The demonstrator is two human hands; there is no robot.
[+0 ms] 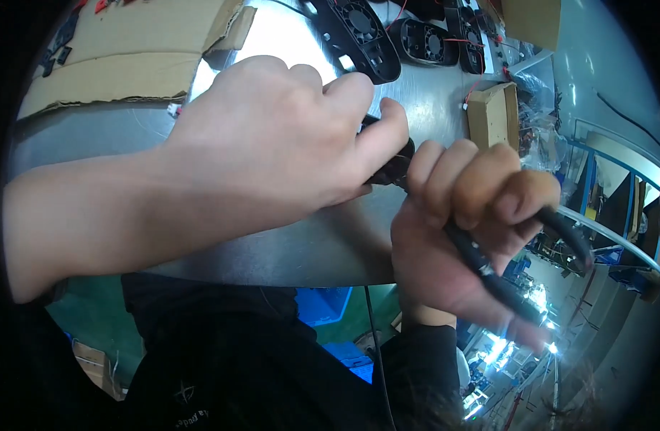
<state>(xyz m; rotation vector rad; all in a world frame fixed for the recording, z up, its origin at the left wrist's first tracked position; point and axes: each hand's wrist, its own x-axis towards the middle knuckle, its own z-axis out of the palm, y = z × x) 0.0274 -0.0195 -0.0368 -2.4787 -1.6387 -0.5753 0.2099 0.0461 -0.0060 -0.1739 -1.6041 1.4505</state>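
Observation:
My right hand (466, 208) is closed around black-handled pliers (496, 281), whose two handles spread apart out of the fist. Their head points left, close against the fingers of my left hand (272, 129). That hand is curled, thumb against forefinger, around a small black part of which only a dark edge shows; its kind is hidden by the fingers. Whether the plier jaws bite on the part cannot be seen. Both hands are held above the metal table (287, 251), near its front edge.
Black plastic housings with round fans (362, 25) lie at the back of the table, thin red wires among them. A flattened cardboard sheet (122, 75) covers the back left. At the right stand a small open cardboard box (491, 118) and clear plastic bags (535, 133). Blue bins (323, 305) show below.

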